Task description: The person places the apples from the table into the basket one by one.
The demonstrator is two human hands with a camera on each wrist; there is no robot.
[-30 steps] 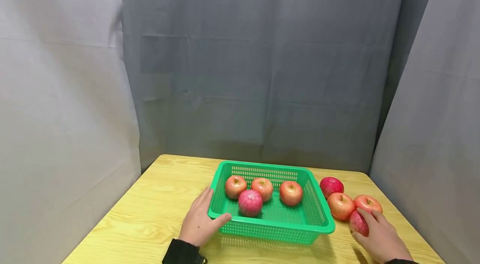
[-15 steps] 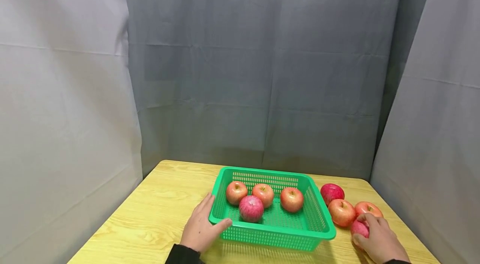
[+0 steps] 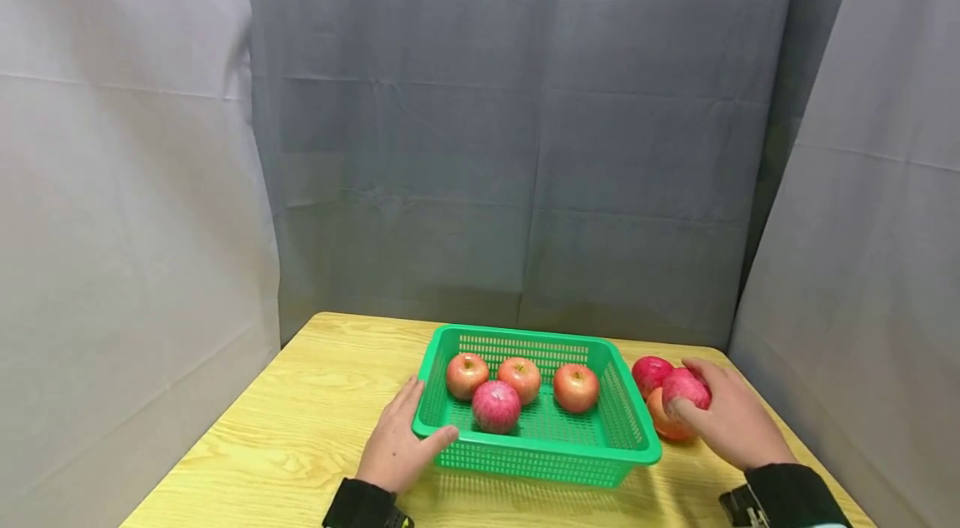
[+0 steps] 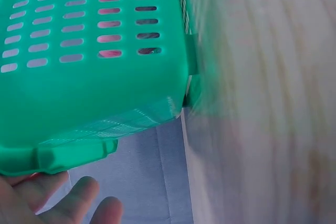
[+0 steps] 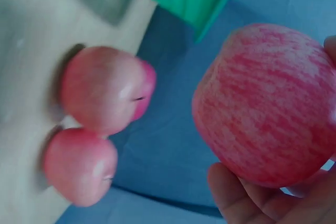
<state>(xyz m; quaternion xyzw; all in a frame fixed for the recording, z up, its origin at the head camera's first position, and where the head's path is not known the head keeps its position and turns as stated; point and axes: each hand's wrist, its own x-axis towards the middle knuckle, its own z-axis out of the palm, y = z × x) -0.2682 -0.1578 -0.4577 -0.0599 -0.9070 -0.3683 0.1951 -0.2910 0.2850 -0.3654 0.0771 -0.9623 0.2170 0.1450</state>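
A pinkish-red apple (image 3: pixel 684 389) is gripped in my right hand (image 3: pixel 738 420), lifted off the table at the right of the head view. Close up in the right wrist view, fingers and thumb curl round that streaked apple (image 5: pixel 268 106). My left hand (image 3: pixel 399 438) rests at the front left corner of a green plastic basket (image 3: pixel 555 451), thumb over the front rim and fingers fairly straight along the left side. Inside the basket lie several apples, among them a darker red apple (image 3: pixel 496 407) and a lighter apple (image 3: pixel 576 388).
Right of the basket, a deep red apple (image 3: pixel 649 375) and an orange-red apple (image 3: pixel 666 421) sit on the wooden table (image 3: pixel 285 420). Another apple (image 5: pixel 81 166) shows in the right wrist view, hidden by my hand in the head view. Grey cloth (image 3: pixel 405 136) hangs behind.
My right hand has lifted the pinkish-red apple from the table and moved it up and leftward, over the other loose apples. The left hand stays at the basket corner.
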